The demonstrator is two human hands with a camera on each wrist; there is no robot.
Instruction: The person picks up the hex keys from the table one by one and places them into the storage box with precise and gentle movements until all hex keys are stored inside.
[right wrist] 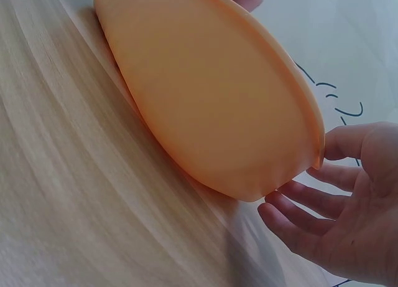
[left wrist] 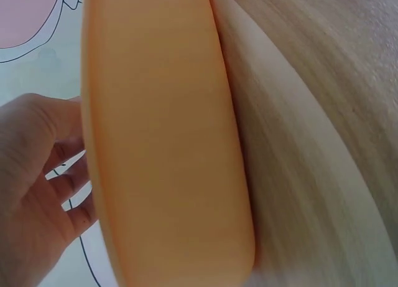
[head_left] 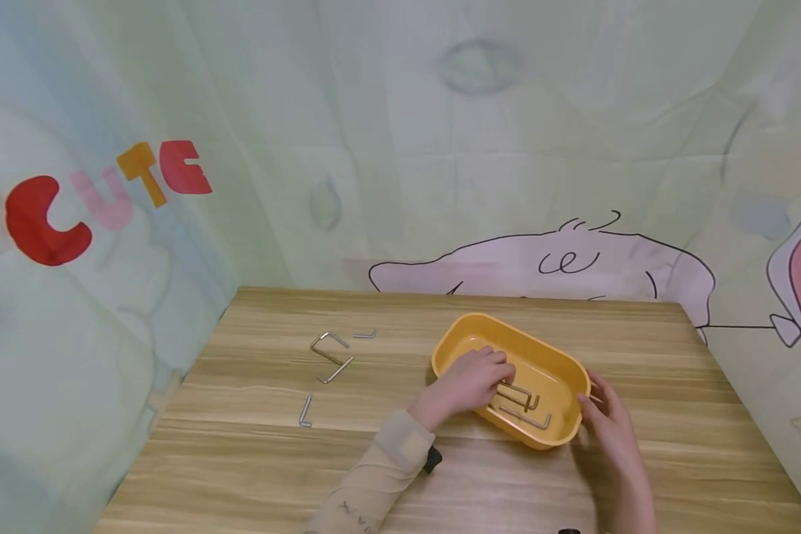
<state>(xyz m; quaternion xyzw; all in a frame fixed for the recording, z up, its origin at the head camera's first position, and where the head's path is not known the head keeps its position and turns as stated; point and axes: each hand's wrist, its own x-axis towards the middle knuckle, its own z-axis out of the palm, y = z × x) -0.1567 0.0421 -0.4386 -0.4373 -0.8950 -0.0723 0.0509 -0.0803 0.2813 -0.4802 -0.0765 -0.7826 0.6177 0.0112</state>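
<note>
Wood table (head_left: 227, 475), printed curtain (head_left: 374, 148) behind. Your R hand (head_left: 610, 423) grips the tray (head_left: 537, 350) at its R end, thumb by the rim. L hand (head_left: 467, 382) is curled inside, by hex keys (head_left: 524, 418); can't tell if it's got one. Prob. partway: some in, several loose keys (head_left: 338, 370) out on table, L of tray.

One tray (head_left: 534, 351), at least seven hex keys (head_left: 523, 417).
</note>
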